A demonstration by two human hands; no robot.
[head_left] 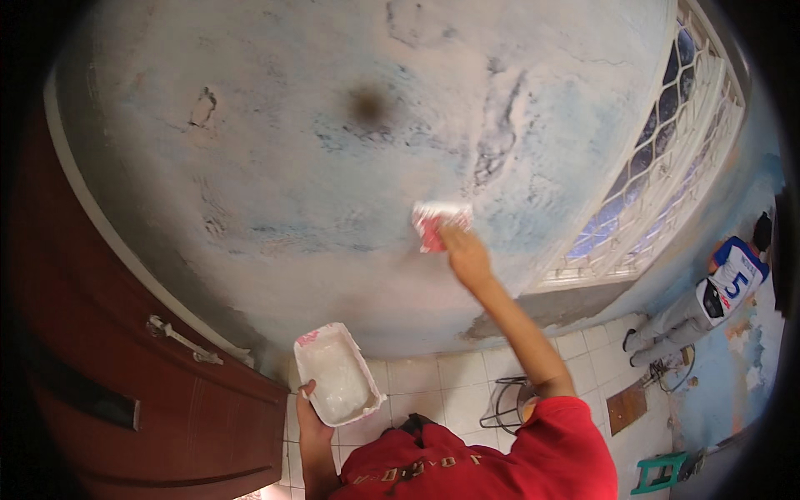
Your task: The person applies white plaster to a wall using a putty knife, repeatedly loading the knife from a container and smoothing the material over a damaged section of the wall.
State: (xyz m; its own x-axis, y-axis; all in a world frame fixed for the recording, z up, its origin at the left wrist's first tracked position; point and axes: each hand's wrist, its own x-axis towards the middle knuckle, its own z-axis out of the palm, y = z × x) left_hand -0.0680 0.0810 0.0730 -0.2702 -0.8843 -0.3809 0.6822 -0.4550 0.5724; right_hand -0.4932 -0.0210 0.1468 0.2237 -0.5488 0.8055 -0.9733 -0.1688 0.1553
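My right hand grips a red plastic putty spreader with white putty along its upper edge. The spreader is up against a patchy pale blue and white wall that has dark cracks and rough spots. Low on the left, my left hand holds a white rectangular tray by its near-left side. White putty coats the inside of the tray, and a pink smear marks one corner of its rim.
A brown door with a handle stands at the left. On the right is a window with a white grille. Another person stands farther right. A dark-framed stool and a green stool are on the tiled floor.
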